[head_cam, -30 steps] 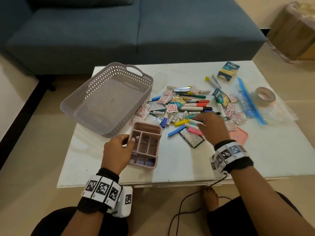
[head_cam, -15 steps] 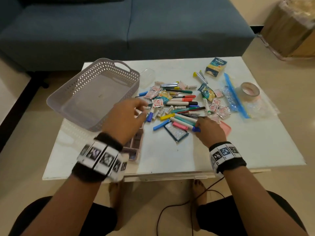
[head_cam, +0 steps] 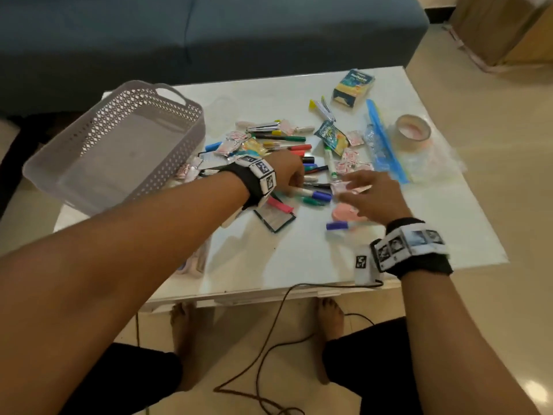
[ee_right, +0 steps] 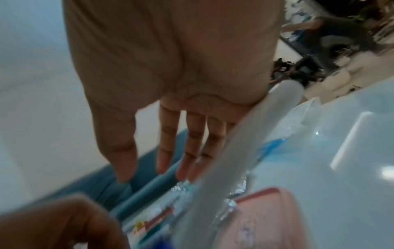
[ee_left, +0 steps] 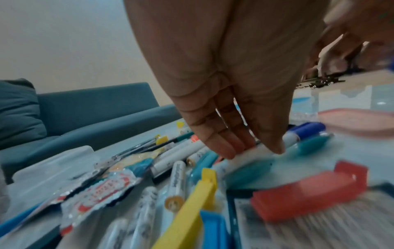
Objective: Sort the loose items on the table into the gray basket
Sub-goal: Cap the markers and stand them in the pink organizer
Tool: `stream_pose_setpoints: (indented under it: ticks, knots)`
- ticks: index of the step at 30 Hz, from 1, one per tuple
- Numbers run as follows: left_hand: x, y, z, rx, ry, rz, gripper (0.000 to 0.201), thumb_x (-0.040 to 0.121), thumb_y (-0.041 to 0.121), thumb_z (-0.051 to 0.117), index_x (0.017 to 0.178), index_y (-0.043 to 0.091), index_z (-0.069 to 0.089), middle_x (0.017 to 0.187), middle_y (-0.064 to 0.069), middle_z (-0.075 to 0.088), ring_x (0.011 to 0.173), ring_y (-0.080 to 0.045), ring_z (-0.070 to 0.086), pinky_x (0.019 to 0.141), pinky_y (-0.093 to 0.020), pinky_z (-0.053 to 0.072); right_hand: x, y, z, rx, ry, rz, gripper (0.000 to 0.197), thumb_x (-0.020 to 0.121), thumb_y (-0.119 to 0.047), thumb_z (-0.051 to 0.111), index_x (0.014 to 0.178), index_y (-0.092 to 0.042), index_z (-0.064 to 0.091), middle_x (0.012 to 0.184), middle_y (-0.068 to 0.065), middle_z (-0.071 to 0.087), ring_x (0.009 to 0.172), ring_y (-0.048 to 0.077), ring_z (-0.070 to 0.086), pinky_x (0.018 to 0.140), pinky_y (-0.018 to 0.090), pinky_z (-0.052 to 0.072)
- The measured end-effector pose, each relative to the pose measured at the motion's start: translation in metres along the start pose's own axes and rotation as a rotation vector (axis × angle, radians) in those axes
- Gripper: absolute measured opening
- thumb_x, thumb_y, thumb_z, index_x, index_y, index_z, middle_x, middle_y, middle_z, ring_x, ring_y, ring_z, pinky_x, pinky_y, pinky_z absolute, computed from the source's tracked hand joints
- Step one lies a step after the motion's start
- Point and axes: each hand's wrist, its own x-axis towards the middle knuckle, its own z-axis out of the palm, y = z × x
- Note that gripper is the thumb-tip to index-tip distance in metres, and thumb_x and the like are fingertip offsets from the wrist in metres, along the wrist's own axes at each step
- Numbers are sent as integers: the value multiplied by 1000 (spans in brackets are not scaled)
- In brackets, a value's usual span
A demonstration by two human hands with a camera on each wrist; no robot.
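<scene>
L hand [head_cam: 288,175] fingertips [ee_left: 230,151] pinching white marker [head_cam: 302,191] mid-pile, long axis left-right, blue cap pointing right. R hand [head_cam: 371,194] open, fingers spread, above desk [head_cam: 314,259] nr pink lid [head_cam: 344,212]. 1 gray basket [head_cam: 89,151] at desk's left, holds nothing.

Your basket [head_cam: 119,145] sits at the table's [head_cam: 434,229] left; the marker pile [head_cam: 287,145] lies right of it, the tape roll [head_cam: 413,131] farther right.
</scene>
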Motion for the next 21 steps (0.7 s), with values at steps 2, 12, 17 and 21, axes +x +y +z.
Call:
stream_pose_setpoints:
  ticks: [2,12,17,21]
  knots:
    - [3,-1,7,-17,-3,-33,27,75,20,82,101,17,77,96,-3,74,89,-23,67,78,-26,49,-2,17,9,-311,-136,58,54,66,-30,88,115,-23,68,114,3,64,103,20,61,92,32,49]
    - [3,0,8,37,18,-62,14,84,22,74,98,16,74,99,-3,72,94,-26,66,83,-33,53,-53,28,-48,-702,-374,154,64,53,-33,95,104,-30,55,110,-2,41,109,22,44,97,45,45]
    - [4,2,11,51,31,-45,35,90,18,67,125,18,62,114,-6,66,104,-26,61,82,-31,45,-74,52,-47,-668,-480,207,64,59,-16,93,105,-32,51,110,-2,40,95,22,58,88,36,51]
    - [6,3,15,23,53,-86,30,93,24,65,122,18,64,120,-5,67,110,-25,61,87,-31,46,-64,53,-35,-694,-505,139,37,63,-20,91,83,-35,64,91,-9,48,92,15,56,75,28,43]
